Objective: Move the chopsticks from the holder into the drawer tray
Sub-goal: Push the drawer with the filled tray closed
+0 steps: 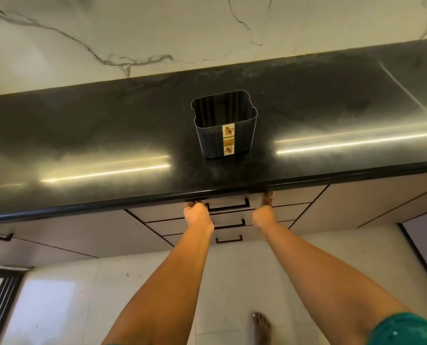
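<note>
hands (198,215) at drawer (228,204) — holder (225,125) beyond

Polished black bench (83,135) reflecting strip lights. White marble wall (157,26) with grey veins behind. Beige cabinet fronts (357,202) with black handles below. Pale tiled floor (232,282).
</note>
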A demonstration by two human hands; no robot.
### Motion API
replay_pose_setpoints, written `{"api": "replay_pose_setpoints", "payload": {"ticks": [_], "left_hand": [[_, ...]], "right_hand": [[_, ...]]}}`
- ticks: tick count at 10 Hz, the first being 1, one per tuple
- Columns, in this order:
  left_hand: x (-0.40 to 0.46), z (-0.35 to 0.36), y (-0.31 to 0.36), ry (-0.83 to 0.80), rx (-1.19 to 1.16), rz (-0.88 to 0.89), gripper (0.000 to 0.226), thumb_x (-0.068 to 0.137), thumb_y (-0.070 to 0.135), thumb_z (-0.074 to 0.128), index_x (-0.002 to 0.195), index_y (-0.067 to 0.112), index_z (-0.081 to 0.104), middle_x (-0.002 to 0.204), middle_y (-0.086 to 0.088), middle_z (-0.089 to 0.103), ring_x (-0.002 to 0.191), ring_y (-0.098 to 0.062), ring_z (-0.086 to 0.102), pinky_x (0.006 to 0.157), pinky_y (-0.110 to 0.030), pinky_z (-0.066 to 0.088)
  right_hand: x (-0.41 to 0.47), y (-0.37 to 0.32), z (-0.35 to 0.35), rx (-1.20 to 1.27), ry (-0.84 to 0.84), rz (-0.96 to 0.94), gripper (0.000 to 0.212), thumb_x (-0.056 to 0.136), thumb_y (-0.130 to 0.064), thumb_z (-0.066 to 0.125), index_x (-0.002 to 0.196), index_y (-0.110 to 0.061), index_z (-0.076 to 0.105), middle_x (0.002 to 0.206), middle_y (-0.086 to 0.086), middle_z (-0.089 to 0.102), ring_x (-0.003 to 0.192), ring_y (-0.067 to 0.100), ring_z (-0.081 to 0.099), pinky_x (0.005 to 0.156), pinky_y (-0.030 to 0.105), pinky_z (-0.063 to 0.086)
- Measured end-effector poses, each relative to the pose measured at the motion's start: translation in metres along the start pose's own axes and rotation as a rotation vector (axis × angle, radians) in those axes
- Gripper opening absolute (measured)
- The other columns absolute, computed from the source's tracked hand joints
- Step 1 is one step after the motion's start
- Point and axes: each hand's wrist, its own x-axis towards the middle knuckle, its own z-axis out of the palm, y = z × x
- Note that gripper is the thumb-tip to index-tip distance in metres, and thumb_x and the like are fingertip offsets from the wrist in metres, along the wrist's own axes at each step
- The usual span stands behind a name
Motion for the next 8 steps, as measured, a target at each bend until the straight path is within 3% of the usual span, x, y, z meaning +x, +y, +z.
{"api": "replay_pose_setpoints", "payload": {"ticks": [1, 2, 3, 4, 5, 6, 7, 8], "left_hand": [[0.006, -0.018, -0.005, 0.017, 0.324, 0.129, 0.036, 0.093, -0.003, 0.044, 0.127, 0.008, 0.052, 0.102, -0.007, 0.064, 0.094, -0.021, 0.061, 0.083, -0.026, 0.047], [0.01, -0.031, -0.003, -0.063, 0.471, 0.168, 0.045, 0.092, -0.007, 0.039, 0.134, 0.009, 0.047, 0.096, 0.006, 0.059, 0.088, -0.012, 0.057, 0.08, -0.02, 0.044], [-0.008, -0.043, 0.007, -0.224, 0.821, 0.261, 0.055, 0.094, -0.006, 0.04, 0.145, 0.015, 0.034, 0.122, 0.0, 0.057, 0.11, -0.019, 0.055, 0.093, -0.031, 0.045], [-0.028, -0.051, 0.006, -0.29, 1.118, 0.37, 0.063, 0.095, 0.004, 0.047, 0.15, 0.02, 0.022, 0.132, -0.007, 0.052, 0.113, -0.022, 0.055, 0.095, -0.032, 0.043], [-0.067, -0.071, 0.007, -0.198, 1.414, 0.763, 0.051, 0.095, 0.019, 0.05, 0.143, 0.016, 0.035, 0.128, -0.008, 0.056, 0.114, -0.024, 0.053, 0.093, -0.033, 0.044], [-0.095, -0.077, 0.015, -0.122, 1.497, 1.142, 0.042, 0.094, 0.026, 0.049, 0.134, 0.015, 0.047, 0.125, -0.006, 0.057, 0.117, -0.024, 0.05, 0.092, -0.033, 0.043], [-0.149, -0.058, 0.063, -0.064, 1.505, 1.509, 0.058, 0.094, 0.036, 0.045, 0.146, 0.017, 0.029, 0.148, -0.006, 0.037, 0.133, -0.023, 0.035, 0.104, -0.038, 0.035], [-0.184, -0.045, 0.097, -0.006, 1.46, 1.658, 0.067, 0.095, 0.043, 0.04, 0.151, 0.017, 0.013, 0.156, -0.006, 0.024, 0.138, -0.023, 0.028, 0.107, -0.04, 0.031]], "right_hand": [[0.0, 0.006, -0.001, -0.513, 0.143, -0.221, 0.028, 0.091, -0.005, 0.052, 0.119, -0.002, 0.056, 0.12, 0.012, 0.061, 0.113, 0.028, 0.058, 0.087, 0.03, 0.048], [0.006, 0.011, 0.002, -0.165, 0.09, -0.159, 0.03, 0.093, -0.005, 0.048, 0.121, 0.003, 0.054, 0.124, 0.017, 0.059, 0.11, 0.03, 0.058, 0.076, 0.025, 0.048], [-0.002, 0.022, -0.018, 0.071, 0.24, -0.182, 0.052, 0.094, -0.004, 0.047, 0.144, -0.008, 0.035, 0.139, 0.019, 0.047, 0.105, 0.028, 0.055, 0.07, 0.024, 0.046], [-0.02, 0.037, -0.026, -0.096, 0.297, -0.232, 0.055, 0.094, -0.012, 0.052, 0.146, -0.011, 0.032, 0.14, 0.018, 0.047, 0.118, 0.031, 0.052, 0.091, 0.037, 0.049], [-0.062, 0.05, -0.023, -0.191, 0.619, -0.442, 0.032, 0.094, -0.024, 0.051, 0.123, -0.01, 0.052, 0.118, 0.014, 0.057, 0.107, 0.03, 0.053, 0.082, 0.04, 0.047], [-0.099, 0.049, -0.022, -0.281, 0.819, -0.647, 0.023, 0.092, -0.027, 0.052, 0.108, -0.012, 0.057, 0.103, 0.01, 0.058, 0.094, 0.028, 0.055, 0.072, 0.034, 0.043], [-0.157, 0.015, -0.052, -0.311, 0.959, -0.809, 0.038, 0.091, -0.037, 0.05, 0.121, -0.013, 0.052, 0.121, 0.01, 0.056, 0.116, 0.028, 0.053, 0.094, 0.04, 0.045], [-0.19, -0.018, -0.074, -0.322, 0.989, -0.843, 0.051, 0.094, -0.044, 0.042, 0.134, -0.012, 0.044, 0.145, 0.012, 0.043, 0.139, 0.03, 0.033, 0.114, 0.047, 0.028]]}}
